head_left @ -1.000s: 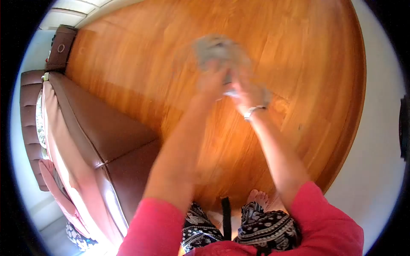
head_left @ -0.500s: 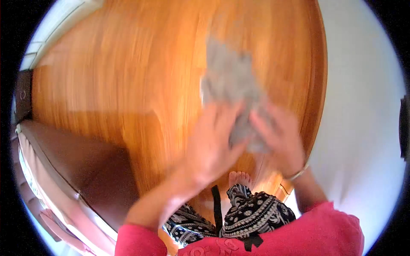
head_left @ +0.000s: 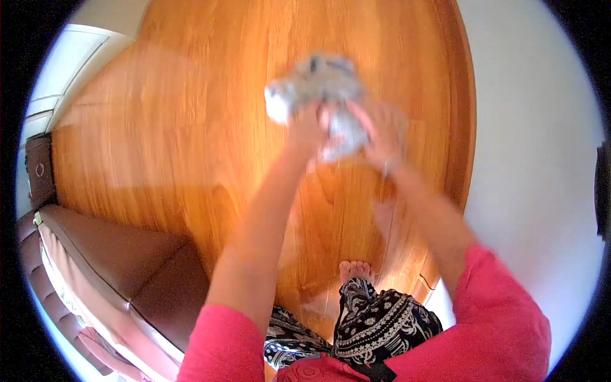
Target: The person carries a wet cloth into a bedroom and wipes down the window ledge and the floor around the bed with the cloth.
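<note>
A crumpled grey-white cloth (head_left: 321, 79) is held out in front of me over the wooden floor, blurred by motion. My left hand (head_left: 312, 130) grips its near left part with the fingers curled into it. On the near right part, my right hand (head_left: 382, 127) is closed on the same cloth, and a thin band circles that wrist. Both arms are stretched forward. Whether the cloth touches the floor I cannot tell.
Glossy wooden floor (head_left: 210, 114) spreads ahead, bordered on the right by a brown skirting (head_left: 461, 127) and a pale wall (head_left: 528, 159). A brown leather-like bed or sofa (head_left: 127, 248) stands at lower left. My bare foot (head_left: 355, 270) is below.
Both hands have moved forward, away from my body, carrying the cloth. Its long hanging shape has become a wider, bunched one.
</note>
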Tool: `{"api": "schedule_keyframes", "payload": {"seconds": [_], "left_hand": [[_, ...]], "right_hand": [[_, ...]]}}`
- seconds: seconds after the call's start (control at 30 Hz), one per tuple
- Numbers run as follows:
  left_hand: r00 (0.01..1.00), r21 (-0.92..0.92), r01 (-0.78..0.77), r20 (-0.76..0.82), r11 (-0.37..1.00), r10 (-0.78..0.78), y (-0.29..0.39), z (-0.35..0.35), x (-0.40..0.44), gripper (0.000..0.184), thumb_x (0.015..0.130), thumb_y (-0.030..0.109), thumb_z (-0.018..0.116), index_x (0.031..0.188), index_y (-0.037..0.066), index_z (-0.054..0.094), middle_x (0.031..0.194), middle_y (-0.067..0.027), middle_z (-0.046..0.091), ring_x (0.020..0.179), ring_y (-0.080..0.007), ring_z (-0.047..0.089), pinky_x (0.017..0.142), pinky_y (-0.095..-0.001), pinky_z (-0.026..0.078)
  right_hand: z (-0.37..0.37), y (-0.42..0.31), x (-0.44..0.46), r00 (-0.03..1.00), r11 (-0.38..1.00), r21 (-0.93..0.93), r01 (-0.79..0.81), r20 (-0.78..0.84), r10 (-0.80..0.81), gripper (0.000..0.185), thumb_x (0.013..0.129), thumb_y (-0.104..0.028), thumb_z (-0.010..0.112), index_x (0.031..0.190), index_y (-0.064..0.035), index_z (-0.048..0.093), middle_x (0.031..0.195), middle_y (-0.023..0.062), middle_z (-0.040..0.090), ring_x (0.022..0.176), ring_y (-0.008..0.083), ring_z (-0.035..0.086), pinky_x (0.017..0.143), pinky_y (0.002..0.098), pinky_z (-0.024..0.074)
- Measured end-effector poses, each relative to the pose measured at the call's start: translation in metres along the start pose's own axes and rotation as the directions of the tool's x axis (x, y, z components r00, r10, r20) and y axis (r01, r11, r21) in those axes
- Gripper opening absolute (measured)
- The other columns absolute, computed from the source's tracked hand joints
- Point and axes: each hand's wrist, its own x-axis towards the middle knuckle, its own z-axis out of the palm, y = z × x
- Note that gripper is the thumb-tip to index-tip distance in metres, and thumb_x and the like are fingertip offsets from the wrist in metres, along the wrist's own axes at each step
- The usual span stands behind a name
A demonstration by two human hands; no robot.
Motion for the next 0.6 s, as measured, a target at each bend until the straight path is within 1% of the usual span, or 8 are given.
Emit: {"api": "schedule_keyframes", "payload": {"seconds": [0.03,0.17,0.23,0.3,0.43,0.5,0.57,0.6], "left_hand": [[0.996,0.191,-0.074,-0.03,0.979,0.081,0.01,-0.03,0.048,0.053,0.08,0.03,0.067,0.127,0.012,0.051,0.124,-0.0162,0.053,0.115,-0.0389,0.05,0.095,-0.048,0.041],[0.968,-0.11,-0.12,-0.232,0.987,0.092,0.048,-0.105,0.13,0.027,0.083,0.011,0.061,0.108,0.005,0.056,0.102,-0.0181,0.06,0.097,-0.0384,0.057,0.086,-0.0441,0.046],[0.863,-0.03,-0.404,-0.345,0.914,0.37,0.092,-0.145,0.084,0.07,0.08,0.008,0.064,0.142,0.014,0.031,0.124,-0.0236,0.051,0.104,-0.0445,0.055,0.085,-0.0447,0.048],[0.779,0.031,-0.488,-0.434,0.872,0.452,0.137,-0.149,0.038,0.026,0.084,0.012,0.062,0.108,0.005,0.055,0.104,-0.0172,0.06,0.096,-0.0353,0.057,0.085,-0.0417,0.046],[0.884,-0.444,-0.461,-0.306,0.768,0.353,0.188,-0.082,-0.047,0.027,0.083,0.011,0.056,0.109,0.004,0.051,0.098,-0.0172,0.054,0.086,-0.0362,0.059,0.072,-0.0457,0.05],[0.948,-0.414,-0.302,-0.035,0.859,0.317,0.207,-0.038,-0.083,0.034,0.083,0.014,0.055,0.116,0.005,0.05,0.097,-0.0153,0.054,0.088,-0.0351,0.059,0.074,-0.0456,0.048],[0.921,-0.298,-0.197,0.27,0.934,0.281,0.199,0.029,-0.126,0.041,0.085,0.02,0.054,0.124,0.007,0.049,0.109,-0.0135,0.052,0.104,-0.0314,0.054,0.087,-0.0445,0.043],[0.869,-0.1,-0.193,0.444,0.976,0.217,0.193,0.051,-0.147,0.046,0.086,0.025,0.053,0.13,0.009,0.047,0.121,-0.0137,0.051,0.118,-0.0293,0.049,0.096,-0.044,0.038]], "right_hand": [[0.017,0.045,0.061,0.943,0.929,0.196,0.313,-0.179,-0.28,0.065,0.077,-0.005,0.06,0.138,-0.0209,0.046,0.135,0.0134,0.051,0.125,0.0336,0.046,0.106,0.046,0.0328],[-0.093,0.019,0.157,0.997,0.903,0.426,0.053,0.035,-0.075,0.05,0.08,0.008,0.056,0.126,-0.0092,0.056,0.132,0.0091,0.055,0.121,0.021,0.052,0.102,0.0318,0.0395],[-0.154,0.009,0.138,0.702,0.688,0.183,0.702,-0.338,-0.626,0.045,0.089,-0.018,0.062,0.131,-0.012,0.05,0.124,0.0134,0.059,0.114,0.0303,0.056,0.101,0.0418,0.0425],[-0.187,0.007,0.074,0.874,0.828,0.303,0.472,-0.287,-0.393,0.049,0.075,-0.005,0.066,0.123,-0.0122,0.059,0.128,0.012,0.058,0.119,0.0269,0.053,0.102,0.035,0.0397],[-0.215,-0.028,-0.061,0.951,0.967,-0.218,0.131,-0.247,-0.184,0.043,0.076,-0.014,0.066,0.119,-0.0114,0.061,0.136,0.0171,0.049,0.13,0.0345,0.04,0.107,0.0509,0.0293],[-0.176,-0.022,-0.143,0.937,0.935,-0.264,-0.235,-0.316,0.146,0.047,0.078,-0.02,0.065,0.122,-0.0079,0.059,0.143,0.0222,0.039,0.133,0.04,0.034,0.109,0.0541,0.0237],[-0.125,-0.005,-0.216,0.931,0.925,-0.151,-0.349,0.056,0.36,0.083,0.073,-0.029,0.07,0.142,-0.0001,0.034,0.15,0.0301,0.016,0.138,0.0469,0.017,0.112,0.0547,0.0124],[-0.096,-0.001,-0.245,0.864,0.837,0.219,-0.501,0.187,0.468,0.092,0.072,-0.034,0.072,0.144,0.0006,0.027,0.151,0.0306,0.011,0.139,0.0469,0.012,0.113,0.0551,0.0094]]}}
